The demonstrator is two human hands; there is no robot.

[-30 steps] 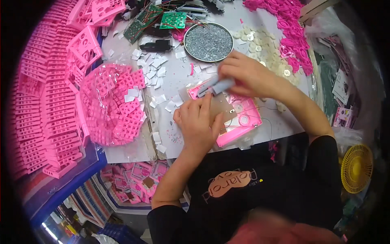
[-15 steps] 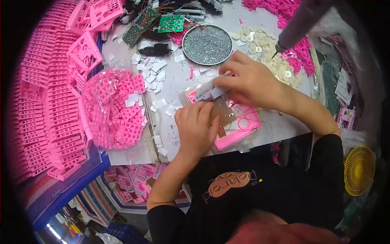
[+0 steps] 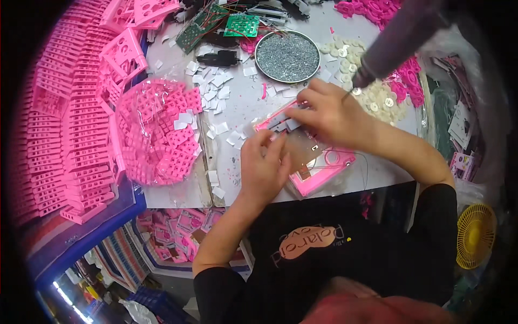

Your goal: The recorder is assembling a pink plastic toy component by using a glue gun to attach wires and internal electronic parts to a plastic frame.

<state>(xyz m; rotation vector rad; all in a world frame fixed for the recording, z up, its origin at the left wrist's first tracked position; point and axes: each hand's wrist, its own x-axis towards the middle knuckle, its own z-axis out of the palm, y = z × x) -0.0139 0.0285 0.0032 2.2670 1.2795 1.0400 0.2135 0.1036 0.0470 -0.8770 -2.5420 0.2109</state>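
An open pink plastic casing [image 3: 324, 177] lies tilted on the table in front of me, with a flat brown board [image 3: 302, 147] over its middle and thin wires trailing at its right. Along the casing's far left side runs a grey-white strip [image 3: 292, 125]. My right hand [image 3: 337, 116] pinches this strip from above, thumb and bent fingers on it. At the strip's near end and the board's left edge, my left hand [image 3: 264, 164] has its fingers curled in; what lies between its fingertips is hidden.
A dark power screwdriver [image 3: 396, 40] hangs close over my right hand. Beyond the casing stand a round dish of small screws [image 3: 287, 56] and a pile of cream discs [image 3: 386, 102]. To the left lie white paper squares [image 3: 216, 86], bagged pink keypads [image 3: 154, 135] and stacked pink frames [image 3: 81, 135].
The grey-white strip has come down flatter along the casing's side. My left fingers have shifted up from the board to the strip's near end. The whole view has shifted slightly.
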